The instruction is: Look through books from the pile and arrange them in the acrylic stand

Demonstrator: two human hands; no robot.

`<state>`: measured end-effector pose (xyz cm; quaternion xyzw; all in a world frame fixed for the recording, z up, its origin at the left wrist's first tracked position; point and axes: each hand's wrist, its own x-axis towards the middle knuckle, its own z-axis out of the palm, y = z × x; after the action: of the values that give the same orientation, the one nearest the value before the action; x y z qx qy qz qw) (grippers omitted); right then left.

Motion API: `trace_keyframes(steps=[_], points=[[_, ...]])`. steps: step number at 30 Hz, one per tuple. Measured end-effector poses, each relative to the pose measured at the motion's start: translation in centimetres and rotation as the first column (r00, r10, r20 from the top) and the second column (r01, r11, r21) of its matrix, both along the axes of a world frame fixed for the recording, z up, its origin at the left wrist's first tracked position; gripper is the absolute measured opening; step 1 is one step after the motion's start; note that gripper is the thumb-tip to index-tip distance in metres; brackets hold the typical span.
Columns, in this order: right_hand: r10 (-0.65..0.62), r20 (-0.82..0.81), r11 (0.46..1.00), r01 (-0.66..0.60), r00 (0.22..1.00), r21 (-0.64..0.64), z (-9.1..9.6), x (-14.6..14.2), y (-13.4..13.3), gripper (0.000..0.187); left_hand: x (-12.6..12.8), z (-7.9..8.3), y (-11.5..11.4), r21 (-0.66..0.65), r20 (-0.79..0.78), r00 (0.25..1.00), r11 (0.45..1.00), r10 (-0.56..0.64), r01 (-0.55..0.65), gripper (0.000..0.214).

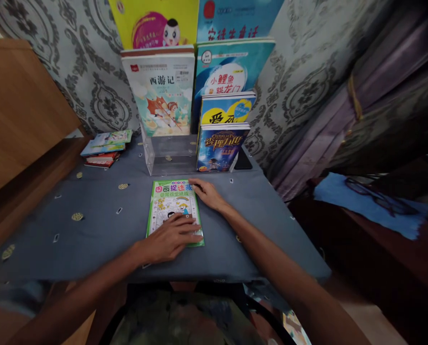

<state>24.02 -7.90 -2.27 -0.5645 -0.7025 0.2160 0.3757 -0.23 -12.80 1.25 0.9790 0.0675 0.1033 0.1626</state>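
Observation:
A green-bordered picture book (176,203) lies closed on the cloth-covered table in front of me, its cover showing cartoon figures and Chinese lettering. My left hand (176,235) rests flat across the lower part of the cover, fingers stretched out and hiding some of the picture. At the book's upper right corner, my right hand (207,194) has its fingers closed around the edge; the thumb's side is partly hidden.
Behind the book, a clear acrylic stand (173,163) carries several upright books, among them a white-covered book (160,103) and a dark blue book (221,146). A black phone-like object (243,160) lies beside it. Thin booklets (108,143) are stacked at left. Eyeglasses (379,194) sit on a blue cloth (400,218).

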Motion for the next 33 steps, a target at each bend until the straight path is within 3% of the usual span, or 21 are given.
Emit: trace_keyframes(steps=[6, 10, 14, 17, 19, 24, 29, 33], points=[[0.003, 0.064, 1.000, -0.004, 0.998, 0.017, -0.1, -0.2, -0.4, 0.039, -0.4, 0.2, -1.1, 0.006, 0.035, 0.999, 1.000, -0.013, 0.013, 0.046], [-0.008, 0.142, 0.999, 0.003, 0.990, 0.037, -0.4, -0.3, -0.5, 0.040, -1.0, -0.1, 0.1, -0.016, 0.075, 0.997, 0.999, 0.030, -0.029, 0.038], [-0.008, 0.193, 0.999, -0.001, 0.981, 0.049, -0.7, -0.5, -0.4, 0.042, -2.8, -1.1, 4.6, 0.005, 0.113, 0.957, 0.963, 0.268, -0.271, 0.035], [-0.010, 0.259, 0.998, -0.005, 0.966, 0.061, -0.5, -0.7, -0.2, 0.042, -4.5, -2.1, 9.2, 0.020, 0.137, 0.863, 0.869, 0.487, -0.494, 0.036], [-0.023, 0.331, 0.998, 0.004, 0.943, 0.057, 0.0, -1.2, 0.0, 0.040, -5.2, -2.6, 11.7, 0.010, 0.142, 0.809, 0.816, 0.571, -0.578, 0.035], [-0.044, 0.493, 0.999, 0.035, 0.869, 0.027, 2.0, -4.3, 1.0, 0.032, -5.6, -3.5, 13.9, 0.009, 0.167, 0.779, 0.789, 0.605, -0.615, 0.033], [0.087, 0.508, 0.993, -0.118, 0.857, 0.029, 2.5, -9.1, 1.9, 0.032, -5.6, -3.8, 13.7, 0.001, 0.153, 0.766, 0.775, 0.624, -0.632, 0.035], [0.213, 0.450, 0.956, -0.280, 0.867, 0.087, 1.8, -11.9, 0.5, 0.034, -5.8, -3.8, 13.9, -0.010, 0.139, 0.775, 0.784, 0.616, -0.621, 0.037]])
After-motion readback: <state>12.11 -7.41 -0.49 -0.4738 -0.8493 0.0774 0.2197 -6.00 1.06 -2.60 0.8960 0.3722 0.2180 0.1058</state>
